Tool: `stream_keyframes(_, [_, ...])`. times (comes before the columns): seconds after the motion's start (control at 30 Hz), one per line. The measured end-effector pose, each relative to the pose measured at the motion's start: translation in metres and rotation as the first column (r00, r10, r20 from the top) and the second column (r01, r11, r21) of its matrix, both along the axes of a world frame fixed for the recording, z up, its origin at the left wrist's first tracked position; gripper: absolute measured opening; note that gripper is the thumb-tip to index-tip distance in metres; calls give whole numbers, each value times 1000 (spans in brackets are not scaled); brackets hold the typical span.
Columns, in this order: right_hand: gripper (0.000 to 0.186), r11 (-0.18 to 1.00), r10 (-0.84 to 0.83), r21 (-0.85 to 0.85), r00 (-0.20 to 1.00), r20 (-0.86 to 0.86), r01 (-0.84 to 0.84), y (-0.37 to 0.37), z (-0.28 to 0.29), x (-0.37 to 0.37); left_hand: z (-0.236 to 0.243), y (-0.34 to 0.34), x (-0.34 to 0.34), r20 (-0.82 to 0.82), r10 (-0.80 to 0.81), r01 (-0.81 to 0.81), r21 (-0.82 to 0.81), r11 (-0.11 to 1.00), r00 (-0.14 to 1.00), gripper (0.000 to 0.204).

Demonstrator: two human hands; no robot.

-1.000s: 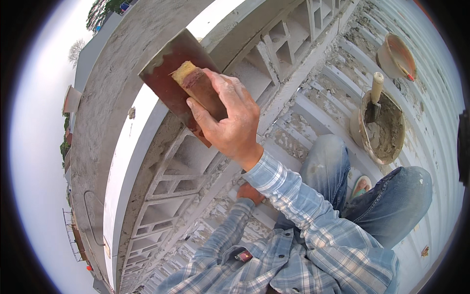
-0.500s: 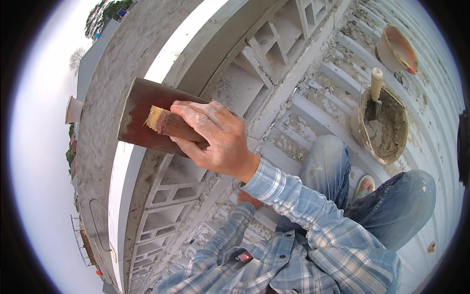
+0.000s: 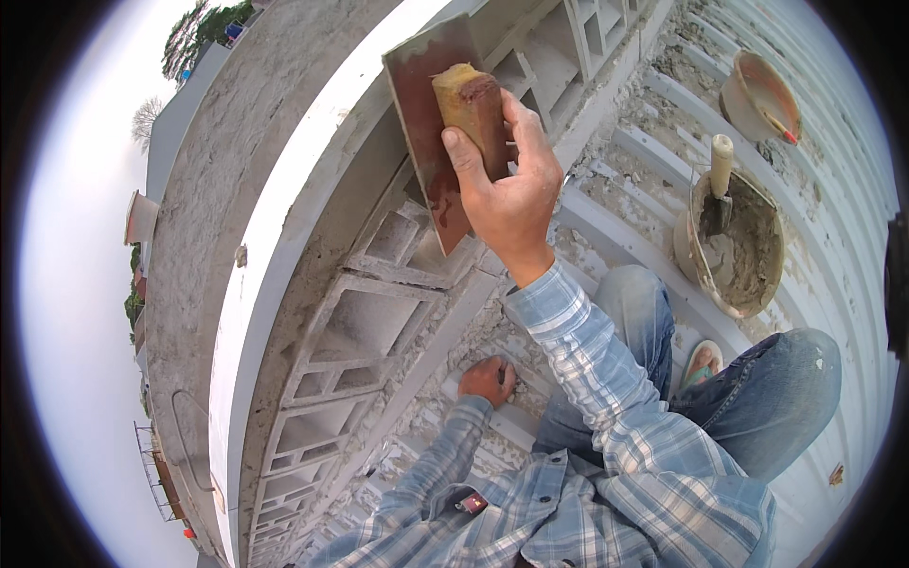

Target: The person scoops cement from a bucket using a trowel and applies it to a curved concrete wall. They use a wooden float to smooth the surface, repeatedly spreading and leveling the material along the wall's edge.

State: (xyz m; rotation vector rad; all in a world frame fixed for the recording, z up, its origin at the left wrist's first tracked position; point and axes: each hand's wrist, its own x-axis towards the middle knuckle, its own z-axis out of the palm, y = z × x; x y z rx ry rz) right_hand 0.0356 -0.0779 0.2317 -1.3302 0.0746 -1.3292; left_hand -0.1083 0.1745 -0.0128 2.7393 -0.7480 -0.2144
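My right hand (image 3: 516, 189) is closed round the wooden block handle of a plastering trowel (image 3: 428, 109). Its flat rectangular blade, smeared reddish-brown and grey, is tilted up on edge beside the white straight edge board (image 3: 275, 218) along the wall top. Behind the blade are a grey mortar band (image 3: 317, 227) and openwork vent blocks (image 3: 365, 322), which it partly hides. Whether the blade touches them I cannot tell. My left hand (image 3: 488, 381) is a closed fist resting low on the mortar-strewn ledge below the blocks; nothing shows sticking out of it.
To the right, a bucket (image 3: 684, 241) of wet mortar holds a pointed trowel (image 3: 722, 170) with a pale handle. Beyond it stands another bucket (image 3: 748, 104) with a red-tipped tool. Ribbed metal roofing (image 3: 824, 256) with mortar crumbs lies under my legs. A rough grey slab (image 3: 204, 237) extends left.
My right hand has carried the plastering trowel up and to the right, turning its blade from lying across the board to steeply upright. The left fist now shows more fully.
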Motion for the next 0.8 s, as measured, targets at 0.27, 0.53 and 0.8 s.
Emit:
stream_keyframes(0.27, [44,978,60,-209,987,150,-28,25,15,-12,14,-7,-1,-45,-27,31,88,996,999,20])
stream_keyframes(0.53, [47,989,-142,-53,990,-8,141,-46,5,37,8,-9,-1,8,-14,14,-23,1000,1000,23])
stream_keyframes(0.8, [41,989,53,141,995,-82,-41,-68,-5,26,10,-3,2,-68,5,-6,-13,1000,998,19])
